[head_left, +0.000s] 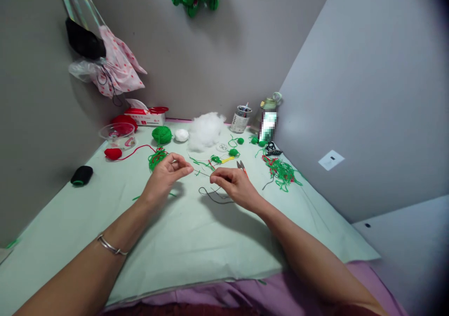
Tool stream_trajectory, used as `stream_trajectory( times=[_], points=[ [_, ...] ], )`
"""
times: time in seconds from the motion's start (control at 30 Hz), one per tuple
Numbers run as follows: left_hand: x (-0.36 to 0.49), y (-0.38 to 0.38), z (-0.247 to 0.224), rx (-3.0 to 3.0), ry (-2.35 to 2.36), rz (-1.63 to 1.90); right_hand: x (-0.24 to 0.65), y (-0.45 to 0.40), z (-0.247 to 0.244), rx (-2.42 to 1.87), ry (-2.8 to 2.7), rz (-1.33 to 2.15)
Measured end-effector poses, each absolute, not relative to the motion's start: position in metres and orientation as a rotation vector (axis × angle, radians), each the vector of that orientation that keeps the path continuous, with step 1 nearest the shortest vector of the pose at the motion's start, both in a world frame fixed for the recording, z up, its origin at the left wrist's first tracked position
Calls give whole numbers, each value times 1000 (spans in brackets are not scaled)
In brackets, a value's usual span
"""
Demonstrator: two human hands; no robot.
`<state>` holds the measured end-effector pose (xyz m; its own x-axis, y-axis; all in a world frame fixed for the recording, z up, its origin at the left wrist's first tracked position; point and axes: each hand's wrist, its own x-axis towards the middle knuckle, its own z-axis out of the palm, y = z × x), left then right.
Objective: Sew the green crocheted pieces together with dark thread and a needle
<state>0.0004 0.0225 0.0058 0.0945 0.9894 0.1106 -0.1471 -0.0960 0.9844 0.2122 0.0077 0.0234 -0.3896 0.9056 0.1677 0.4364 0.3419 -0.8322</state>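
My left hand (pixel 166 175) and my right hand (pixel 235 185) are raised over the middle of the table, each with thumb and fingertips pinched. A short taut length of black thread (pixel 201 172) runs between them. More of this thread hangs in a loose loop (pixel 212 199) below my right hand. Whether a needle is on it is too small to tell. Small scissors (pixel 242 168) lie just behind my right hand. Small green crocheted pieces (pixel 216 159) and a yellow strip (pixel 228 159) sit beyond my fingertips. A tangle of green yarn (pixel 156 158) is behind my left hand.
White stuffing (pixel 206 131), a green yarn ball (pixel 162 134) and a clear tub (pixel 122 140) stand at the back. A tin of pens (pixel 241 119) and a bottle (pixel 268 115) are back right. Yarn scraps (pixel 282 172) lie right; a black spool (pixel 82 175) lies left.
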Motion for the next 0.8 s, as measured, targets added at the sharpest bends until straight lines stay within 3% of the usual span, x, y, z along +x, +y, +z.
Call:
stream_trajectory(
  times=[0.3,0.53,0.8],
  points=[
    [-42,42,20,928,967,1569,241,15,37,-1048,-1964,1279],
    [-128,63,29,535,988,1978,299,37,42,-1112,-1800,1235],
    [-157,72,30,351,1045,2056,354,55,38,-1395,-1871,1136]
  ],
)
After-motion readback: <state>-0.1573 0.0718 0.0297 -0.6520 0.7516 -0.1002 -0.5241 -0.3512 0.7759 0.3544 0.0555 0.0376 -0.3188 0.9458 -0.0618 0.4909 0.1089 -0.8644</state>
